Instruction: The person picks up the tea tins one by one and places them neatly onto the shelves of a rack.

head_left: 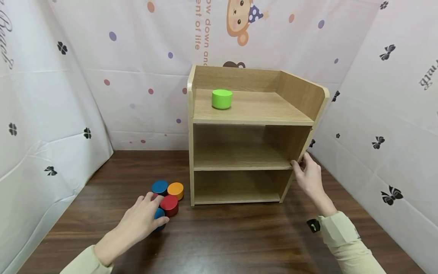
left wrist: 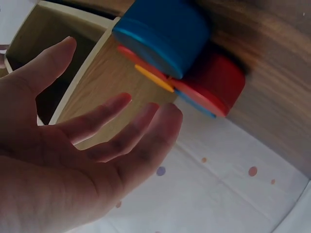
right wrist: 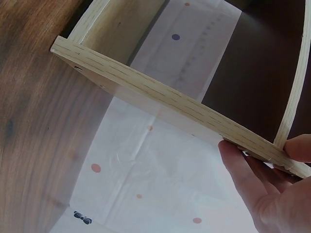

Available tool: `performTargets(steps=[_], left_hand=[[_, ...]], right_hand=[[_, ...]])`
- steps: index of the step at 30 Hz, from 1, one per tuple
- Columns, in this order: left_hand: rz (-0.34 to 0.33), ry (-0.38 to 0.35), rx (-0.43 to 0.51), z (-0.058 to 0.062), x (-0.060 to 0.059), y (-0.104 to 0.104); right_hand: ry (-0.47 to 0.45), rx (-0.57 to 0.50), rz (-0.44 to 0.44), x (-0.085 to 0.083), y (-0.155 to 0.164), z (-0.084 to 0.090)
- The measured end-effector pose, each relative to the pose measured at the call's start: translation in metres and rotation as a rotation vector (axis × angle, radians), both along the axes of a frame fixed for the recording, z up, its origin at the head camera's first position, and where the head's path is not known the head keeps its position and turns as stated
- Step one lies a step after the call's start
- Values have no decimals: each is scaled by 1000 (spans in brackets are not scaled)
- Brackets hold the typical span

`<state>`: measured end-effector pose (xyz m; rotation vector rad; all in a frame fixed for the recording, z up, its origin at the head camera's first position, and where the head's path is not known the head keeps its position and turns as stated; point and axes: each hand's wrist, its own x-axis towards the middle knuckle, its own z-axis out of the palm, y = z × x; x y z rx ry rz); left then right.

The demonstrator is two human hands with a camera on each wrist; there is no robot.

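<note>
A small wooden shelf (head_left: 256, 106) with three levels stands on the table. My right hand (head_left: 309, 177) grips its right side panel, thumb on the inner face near the middle board and fingers along the outside, as the right wrist view also shows. Over a cluster of short coloured cylinders to the left of the shelf hovers my left hand (head_left: 137, 220), its fingers spread and slightly bent. A red cylinder (head_left: 170, 206), an orange cylinder (head_left: 176, 190) and a blue cylinder (head_left: 159, 187) show beside its fingertips. Nearer, another blue cylinder (left wrist: 160, 36) is partly hidden behind the thumb in the head view.
On the shelf's top board sits a bright green cylinder (head_left: 221, 99), towards the left. The brown wooden table (head_left: 232, 243) is bounded by patterned white cloth (head_left: 147, 110) at the back and both sides. A small black object (head_left: 313, 225) is at the right sleeve's cuff.
</note>
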<state>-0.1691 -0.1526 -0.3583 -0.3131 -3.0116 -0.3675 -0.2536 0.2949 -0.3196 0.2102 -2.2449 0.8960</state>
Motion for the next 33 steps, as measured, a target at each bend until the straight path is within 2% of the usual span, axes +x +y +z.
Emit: performTargets(steps=[6, 17, 33], left_hand=[[-3, -25, 6, -6, -2, 1], [-13, -48, -10, -10, -8, -1], [6, -100, 2, -17, -9, -8]], right_hand=[[10, 2, 2, 0, 0, -1], [36, 13, -13, -1, 1, -2], [33, 9, -1, 1, 0, -2]])
